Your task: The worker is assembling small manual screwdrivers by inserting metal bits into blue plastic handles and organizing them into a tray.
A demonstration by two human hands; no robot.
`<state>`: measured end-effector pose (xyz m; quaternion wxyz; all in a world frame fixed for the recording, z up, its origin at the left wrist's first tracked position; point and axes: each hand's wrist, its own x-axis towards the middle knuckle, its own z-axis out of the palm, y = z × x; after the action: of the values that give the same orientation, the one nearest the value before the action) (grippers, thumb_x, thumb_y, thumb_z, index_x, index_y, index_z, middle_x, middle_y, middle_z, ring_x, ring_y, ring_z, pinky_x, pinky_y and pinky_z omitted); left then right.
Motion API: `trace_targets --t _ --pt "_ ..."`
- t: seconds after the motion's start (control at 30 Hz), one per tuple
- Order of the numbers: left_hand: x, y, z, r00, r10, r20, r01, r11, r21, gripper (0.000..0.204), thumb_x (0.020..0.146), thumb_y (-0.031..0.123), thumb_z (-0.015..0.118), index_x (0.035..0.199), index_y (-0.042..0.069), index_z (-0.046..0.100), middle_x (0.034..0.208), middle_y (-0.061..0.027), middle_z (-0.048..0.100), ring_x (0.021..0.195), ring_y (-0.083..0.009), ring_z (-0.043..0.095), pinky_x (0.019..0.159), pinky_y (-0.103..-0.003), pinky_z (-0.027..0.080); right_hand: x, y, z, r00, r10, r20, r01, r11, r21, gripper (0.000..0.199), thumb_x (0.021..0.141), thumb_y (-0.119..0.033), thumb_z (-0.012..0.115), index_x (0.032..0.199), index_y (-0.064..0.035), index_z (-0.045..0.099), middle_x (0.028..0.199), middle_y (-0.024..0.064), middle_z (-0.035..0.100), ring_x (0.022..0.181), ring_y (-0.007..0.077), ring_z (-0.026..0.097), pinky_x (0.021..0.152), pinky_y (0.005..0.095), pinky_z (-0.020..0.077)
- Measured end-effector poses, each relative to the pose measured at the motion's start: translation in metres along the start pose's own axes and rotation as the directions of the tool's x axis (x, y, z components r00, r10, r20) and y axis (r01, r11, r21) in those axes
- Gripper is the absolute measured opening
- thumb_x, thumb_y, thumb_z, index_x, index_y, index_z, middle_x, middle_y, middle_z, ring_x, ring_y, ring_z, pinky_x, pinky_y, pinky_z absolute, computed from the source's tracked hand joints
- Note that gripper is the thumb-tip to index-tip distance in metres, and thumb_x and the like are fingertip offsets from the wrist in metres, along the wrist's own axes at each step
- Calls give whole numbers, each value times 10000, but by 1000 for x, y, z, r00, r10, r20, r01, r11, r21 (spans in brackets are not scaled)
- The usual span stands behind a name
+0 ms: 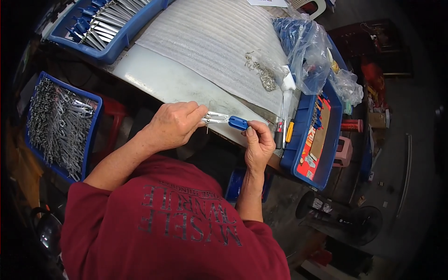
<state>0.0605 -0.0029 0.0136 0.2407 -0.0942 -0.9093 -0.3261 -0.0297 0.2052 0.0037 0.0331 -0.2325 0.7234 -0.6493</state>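
Clear plastic bags [311, 51] over blue tray [298, 154]

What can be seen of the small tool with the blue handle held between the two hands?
The small blue-handled metal tool has a rounded blue plastic-looking end and two pale metal arms. It lies roughly level above the white table's near edge. The right hand pinches the blue end; the left hand grips the metal arms.
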Motion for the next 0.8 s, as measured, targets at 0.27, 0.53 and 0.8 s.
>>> trace_targets --t 0.27,0.53,0.8 --pt "-3 0 0 999 -6 36 5 1000 3 232 702 73 622 893 21 502 663 -103 463 573 -272 507 487 -360 397 0 -4 0 998 -8 58 4 998 59 117 803 -8 592 916 22 591 873 68 565 716 119 548 666 227 455" --pt "-4 1 -4 999 -8 53 10 1000 -30 226 707 75 616 895 26 502 670 -106 468 588 -281 515 501 -366 408 1 -5 -1 995 -35 95 30 998 46 106 792 11 591 897 27 597 879 78 566 719 123 551 661 228 457" --pt "-7 4 -1 996 -8 92 18 994 -108 207 719 92 615 880 41 495 666 -105 465 593 -288 517 499 -369 407 -1 -8 3 973 -150 173 164 984 -68 118 773 34 603 889 13 605 873 96 578 709 127 549 638 226 456"
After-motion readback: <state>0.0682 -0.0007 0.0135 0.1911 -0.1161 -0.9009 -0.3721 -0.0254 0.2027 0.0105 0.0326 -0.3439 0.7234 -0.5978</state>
